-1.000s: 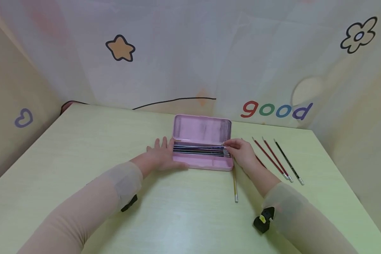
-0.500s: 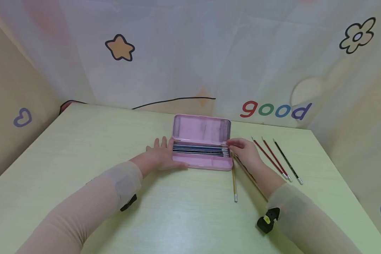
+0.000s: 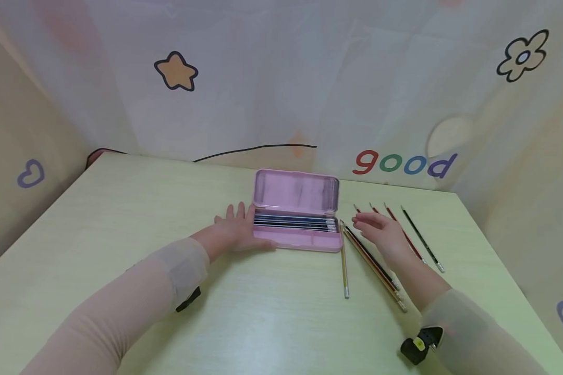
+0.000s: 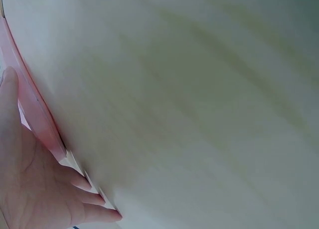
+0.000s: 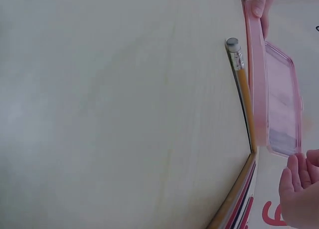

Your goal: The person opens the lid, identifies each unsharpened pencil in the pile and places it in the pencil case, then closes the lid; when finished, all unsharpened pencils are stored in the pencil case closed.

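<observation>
A pink pencil case (image 3: 283,240) lies with its lid (image 3: 295,190) raised, and several dark pencils (image 3: 293,222) lie lengthwise inside. My left hand (image 3: 234,230) rests against the case's left end, fingers spread and straight, thumb along the front edge. My right hand (image 3: 384,234) hovers to the right of the case, fingers loosely bent, with nothing visible in it. Between that hand and the case lie a yellow pencil (image 3: 345,268) and a slanted bundle of pencils (image 3: 377,265). In the right wrist view the yellow pencil (image 5: 244,92) shows its eraser end.
Beyond my right hand lie a black pencil (image 3: 422,237) and red pencils (image 3: 415,245), partly hidden by the hand. Everything rests on a pale table (image 3: 262,312). A printed curtain (image 3: 262,78) hangs behind its far edge.
My right hand has moved right, away from the case's right end, uncovering the slanted bundle of pencils. My left hand has stayed at the case's left end.
</observation>
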Motion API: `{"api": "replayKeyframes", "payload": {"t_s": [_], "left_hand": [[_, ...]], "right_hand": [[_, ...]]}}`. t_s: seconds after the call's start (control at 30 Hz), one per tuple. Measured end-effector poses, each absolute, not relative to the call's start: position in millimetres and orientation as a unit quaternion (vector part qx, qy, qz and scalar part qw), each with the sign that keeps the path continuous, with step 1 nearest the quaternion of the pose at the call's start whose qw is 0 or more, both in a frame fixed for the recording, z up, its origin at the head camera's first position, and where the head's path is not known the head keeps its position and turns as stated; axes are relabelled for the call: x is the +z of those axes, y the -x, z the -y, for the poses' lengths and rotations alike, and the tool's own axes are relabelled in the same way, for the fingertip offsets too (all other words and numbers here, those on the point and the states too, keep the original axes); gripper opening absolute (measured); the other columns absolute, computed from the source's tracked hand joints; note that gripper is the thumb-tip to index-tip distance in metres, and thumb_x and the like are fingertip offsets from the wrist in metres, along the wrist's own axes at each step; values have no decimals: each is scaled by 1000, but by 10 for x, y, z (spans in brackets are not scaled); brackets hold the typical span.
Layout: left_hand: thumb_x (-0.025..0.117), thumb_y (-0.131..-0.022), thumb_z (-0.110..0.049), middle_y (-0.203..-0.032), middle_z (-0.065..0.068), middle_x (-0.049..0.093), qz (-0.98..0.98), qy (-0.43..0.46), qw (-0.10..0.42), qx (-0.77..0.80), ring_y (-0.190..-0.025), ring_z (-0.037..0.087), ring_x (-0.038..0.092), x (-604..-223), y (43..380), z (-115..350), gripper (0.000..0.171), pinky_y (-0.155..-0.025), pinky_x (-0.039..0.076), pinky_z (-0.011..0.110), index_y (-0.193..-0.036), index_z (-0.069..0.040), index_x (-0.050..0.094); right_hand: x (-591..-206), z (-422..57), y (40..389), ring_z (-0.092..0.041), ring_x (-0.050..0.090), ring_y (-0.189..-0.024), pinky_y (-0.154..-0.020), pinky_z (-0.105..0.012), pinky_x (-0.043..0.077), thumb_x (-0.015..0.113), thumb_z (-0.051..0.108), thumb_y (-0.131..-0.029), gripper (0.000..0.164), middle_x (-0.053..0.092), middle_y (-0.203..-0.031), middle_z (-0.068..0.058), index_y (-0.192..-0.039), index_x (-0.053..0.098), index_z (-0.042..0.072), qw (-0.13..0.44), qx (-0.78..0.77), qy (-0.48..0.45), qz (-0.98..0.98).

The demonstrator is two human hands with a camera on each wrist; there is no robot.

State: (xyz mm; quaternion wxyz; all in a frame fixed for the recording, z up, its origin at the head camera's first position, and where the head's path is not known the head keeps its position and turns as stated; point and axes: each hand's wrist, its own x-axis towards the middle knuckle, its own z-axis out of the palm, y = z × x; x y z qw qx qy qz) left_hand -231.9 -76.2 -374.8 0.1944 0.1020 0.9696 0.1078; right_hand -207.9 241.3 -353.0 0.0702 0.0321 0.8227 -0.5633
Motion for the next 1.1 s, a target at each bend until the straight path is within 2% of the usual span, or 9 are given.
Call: {"api": "replayKeyframes", "payload": {"t_s": [0.33,0.5,0.67,0.8,1.0,1.1], "left_hand": [[46,-71,-81,-154,22,2,-970,-101,194,105,-138,45,0,-3733,2319,785,117,-102,12,66,-150,-8,-2],[46,-72,-81,-153,22,2,-969,-98,198,106,-138,45,0,-3747,2310,800,117,-102,12,67,-150,-7,-1],[45,-72,-81,-153,22,1,-968,-107,201,108,-137,45,-1,-3747,2301,783,117,-102,11,67,-150,-6,-1],[45,-72,-81,-153,22,1,-968,-109,200,104,-137,45,-1,-3734,2306,764,117,-102,11,67,-150,-6,0],[46,-71,-81,-154,22,1,-969,-107,196,106,-138,45,-1,-3743,2328,769,118,-102,12,67,-150,-7,0],[46,-71,-81,-154,22,1,-969,-105,198,108,-138,45,-1,-3758,2337,777,118,-102,12,67,-150,-7,0]], "right_hand": [[-3564,-2656,1847,-15,55,-111,-93,-27,43,56,27,-94,49,50,-131,-21,-131,47,-4,66,-554,-16,-830],[-3570,-2751,1758,-6,57,-104,-90,-23,44,59,29,-93,52,56,-125,-13,-131,47,-4,68,-557,-19,-828],[-3603,-2891,1597,2,58,-97,-86,-19,46,61,29,-91,54,62,-116,1,-131,47,-5,73,-565,-28,-822],[-3666,-3019,1437,2,59,-97,-83,-16,46,63,27,-90,50,64,-109,10,-127,50,-4,76,-585,-34,-806],[-3765,-3133,1186,1,60,-94,-79,-15,47,65,24,-89,32,67,-102,13,-115,60,6,74,-601,-65,-793],[-3808,-3162,1090,3,59,-92,-78,-13,47,66,29,-88,33,67,-99,15,-114,62,8,68,-580,-86,-807]]}}
